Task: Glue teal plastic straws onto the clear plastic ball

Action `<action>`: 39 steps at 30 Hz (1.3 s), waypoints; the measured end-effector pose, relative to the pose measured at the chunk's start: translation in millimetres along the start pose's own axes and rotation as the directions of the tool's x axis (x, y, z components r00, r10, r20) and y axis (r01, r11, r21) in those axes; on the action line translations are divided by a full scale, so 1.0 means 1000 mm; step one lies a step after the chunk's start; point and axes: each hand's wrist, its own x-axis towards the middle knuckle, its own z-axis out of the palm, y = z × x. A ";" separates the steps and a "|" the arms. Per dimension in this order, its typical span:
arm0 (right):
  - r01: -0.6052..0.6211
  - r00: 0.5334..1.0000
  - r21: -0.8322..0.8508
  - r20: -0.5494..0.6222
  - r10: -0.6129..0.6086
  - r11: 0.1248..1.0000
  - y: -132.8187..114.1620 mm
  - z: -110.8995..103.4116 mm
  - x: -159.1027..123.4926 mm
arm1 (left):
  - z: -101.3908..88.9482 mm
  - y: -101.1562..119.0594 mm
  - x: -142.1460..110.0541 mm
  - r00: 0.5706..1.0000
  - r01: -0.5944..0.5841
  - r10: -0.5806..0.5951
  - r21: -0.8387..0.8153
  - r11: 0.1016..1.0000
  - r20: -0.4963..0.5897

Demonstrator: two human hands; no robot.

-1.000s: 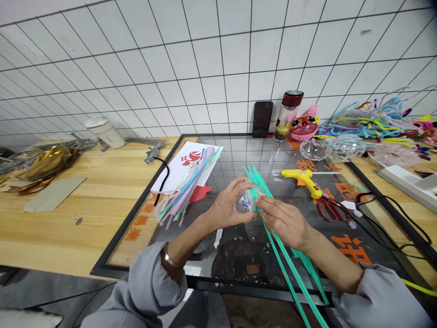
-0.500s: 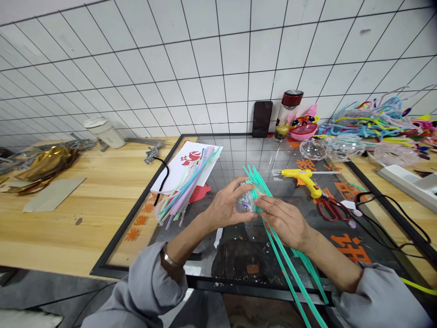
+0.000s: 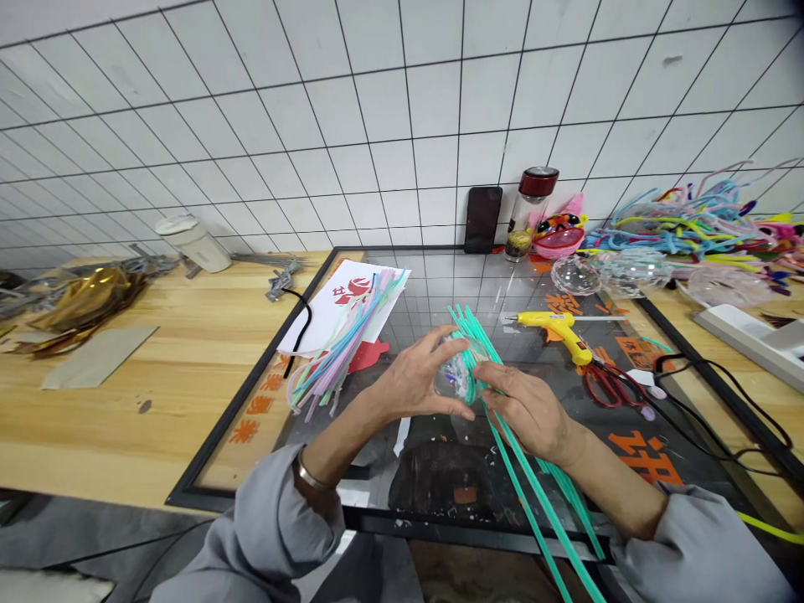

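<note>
At the middle of the table a clear round plastic ball (image 3: pixel 447 381) has bits of teal, white and purple showing inside. My left hand (image 3: pixel 418 373) curves around its left side, thumb below and fingers above, gripping it. My right hand (image 3: pixel 531 410) has its fingertips closed against the ball's right side. Long teal pipe cleaners (image 3: pixel 524 469) run beneath the ball and my right hand, from beyond the ball to past the table's front edge. What exactly the right fingertips pinch is partly hidden.
A yellow glue gun (image 3: pixel 556 322) and red-handled scissors (image 3: pixel 606 389) lie to the right with black cable. Pastel pipe cleaners (image 3: pixel 342 343) rest on white paper (image 3: pixel 314 314) at left. A lidded glass bottle (image 3: pixel 528 213) and a phone (image 3: pixel 482 219) stand by the wall.
My right fingers have shifted and bent slightly at the ball's right side, and more of the teal inside it shows. My left hand holds nearly the same place.
</note>
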 end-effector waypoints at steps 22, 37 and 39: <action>-0.046 0.999 0.011 0.010 0.045 0.999 -0.002 0.001 -0.002 | 0.010 -0.007 -0.004 0.997 -0.045 0.048 0.066 0.997 -0.053; -0.090 0.996 -0.032 -0.001 0.090 0.995 -0.002 0.002 -0.003 | 0.009 -0.004 -0.003 0.997 -0.036 0.041 0.075 0.997 -0.068; -0.092 0.996 -0.031 0.003 0.092 0.995 -0.002 0.002 -0.003 | 0.010 -0.005 -0.003 0.996 -0.047 0.053 0.087 0.995 -0.071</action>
